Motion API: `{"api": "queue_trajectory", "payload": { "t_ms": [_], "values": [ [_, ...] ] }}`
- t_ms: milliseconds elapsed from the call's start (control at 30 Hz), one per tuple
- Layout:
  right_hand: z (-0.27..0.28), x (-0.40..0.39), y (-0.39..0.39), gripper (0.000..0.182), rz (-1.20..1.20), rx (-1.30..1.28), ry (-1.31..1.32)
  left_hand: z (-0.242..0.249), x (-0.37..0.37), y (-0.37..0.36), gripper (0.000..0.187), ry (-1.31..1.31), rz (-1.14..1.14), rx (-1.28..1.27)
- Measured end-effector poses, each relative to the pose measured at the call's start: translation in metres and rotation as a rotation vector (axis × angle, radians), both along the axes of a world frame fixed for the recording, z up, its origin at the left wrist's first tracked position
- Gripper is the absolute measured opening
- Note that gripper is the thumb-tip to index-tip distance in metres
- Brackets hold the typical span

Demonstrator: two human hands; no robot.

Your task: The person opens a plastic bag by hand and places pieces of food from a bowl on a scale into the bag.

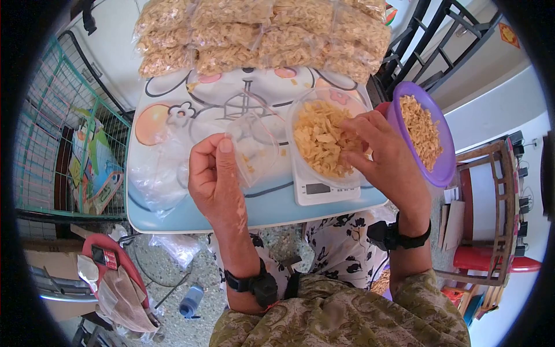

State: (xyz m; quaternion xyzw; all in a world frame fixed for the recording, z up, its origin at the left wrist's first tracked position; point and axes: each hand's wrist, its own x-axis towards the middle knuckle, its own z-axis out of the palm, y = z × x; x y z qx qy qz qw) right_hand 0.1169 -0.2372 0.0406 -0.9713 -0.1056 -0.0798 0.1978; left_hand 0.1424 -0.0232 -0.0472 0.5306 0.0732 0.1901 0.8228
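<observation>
Pinched between thumb and fingers of my left hand [217,173] is a clear plastic bag [254,151], with a few small yellowish bits showing in or behind it. My right hand [378,153] reaches into a clear round bowl [293,151] of pale yellow dried flakes [321,139]. Its fingers and thumb curl around some flakes at the bowl's right side; the fingertips are partly hidden. Under the bowl sits a white kitchen scale [338,195], whose display is unreadable. More clear plastic bags [156,173] lie left of my left hand.
Filled bags of flakes [231,32] are stacked along the far side of the table [266,220]. A tilted purple basin [442,144] of flakes stands at the right edge. A green wire cage [43,133] is at left. A red stool [139,277] holds a phone [105,257] and cloth.
</observation>
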Motion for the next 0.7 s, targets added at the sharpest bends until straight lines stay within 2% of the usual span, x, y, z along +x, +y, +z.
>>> {"api": "queue_trajectory", "payload": {
  "t_ms": [167, 233, 267, 333, 367, 433, 467, 533, 567, 633, 700],
  "values": [
    [0.002, 0.002, -0.005, 0.031, -0.017, 0.054, -0.001, 0.000, 0.002, -0.001, 0.014, -0.007, -0.003, -0.037],
    [0.011, 0.000, -0.003, 0.014, -0.088, 0.217, -0.071, 0.000, 0.001, -0.001, 0.015, -0.021, -0.005, -0.049],
    [0.013, -0.001, -0.004, 0.014, -0.088, 0.216, -0.070, -0.001, 0.000, 0.000, 0.015, -0.021, -0.006, -0.050],
    [0.016, -0.001, -0.006, 0.011, -0.174, 0.504, -0.028, -0.003, 0.000, 0.003, 0.015, -0.032, -0.064, -0.055],
    [0.016, 0.000, -0.008, 0.011, -0.173, 0.502, -0.030, -0.003, 0.000, 0.003, 0.015, -0.034, -0.064, -0.056],
    [0.014, 0.002, -0.011, 0.013, -0.122, 0.788, -0.044, -0.003, 0.000, 0.002, 0.015, -0.039, -0.050, -0.064],
    [0.012, 0.003, -0.012, 0.013, -0.120, 0.788, -0.044, -0.003, 0.000, 0.002, 0.015, -0.039, -0.048, -0.064],
    [0.007, 0.005, -0.014, 0.017, -0.085, 1.030, -0.052, -0.004, 0.000, 0.003, 0.015, -0.019, -0.042, -0.066],
    [0.007, 0.006, -0.015, 0.017, -0.086, 1.030, -0.052, -0.004, 0.000, 0.003, 0.015, -0.019, -0.042, -0.067],
    [0.005, 0.006, -0.018, 0.019, -0.077, 1.338, 0.045, -0.003, 0.000, 0.003, 0.015, -0.030, -0.039, -0.069],
    [0.001, 0.007, -0.021, 0.019, -0.088, 1.434, 0.071, -0.003, 0.001, 0.002, 0.015, -0.024, -0.027, -0.048]
  ]
}}
